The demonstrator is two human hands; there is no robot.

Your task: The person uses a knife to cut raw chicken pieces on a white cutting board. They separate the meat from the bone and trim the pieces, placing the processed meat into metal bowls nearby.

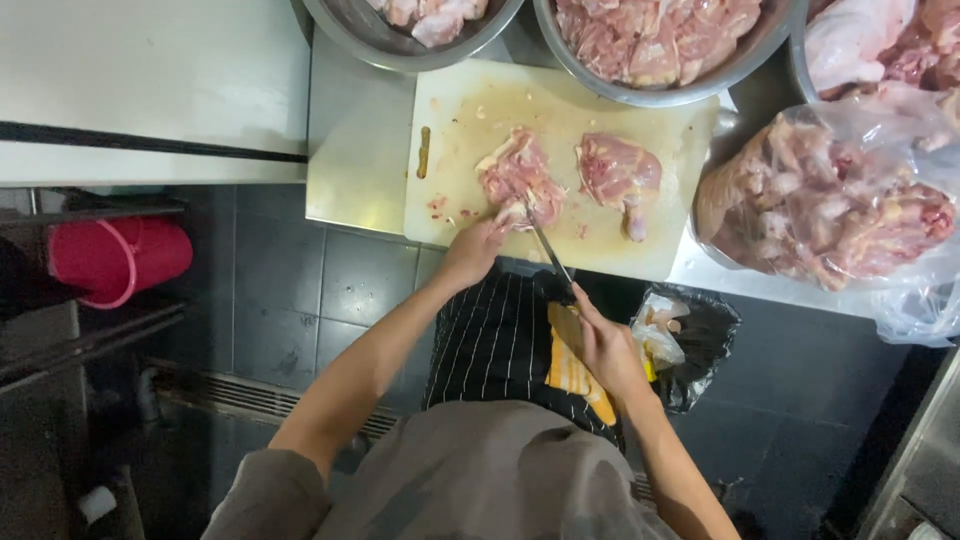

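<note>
Two pieces of raw chicken lie on a pale cutting board. My left hand pinches the near edge of the left chicken piece. My right hand grips a knife by its handle, and the blade tip points up into that same piece. The right chicken piece lies untouched beside it.
Three metal bowls of raw chicken line the far edge of the steel counter. A clear plastic bag of chicken sits at the right. A black bag with scraps hangs below. A red bucket stands on the dark tiled floor at left.
</note>
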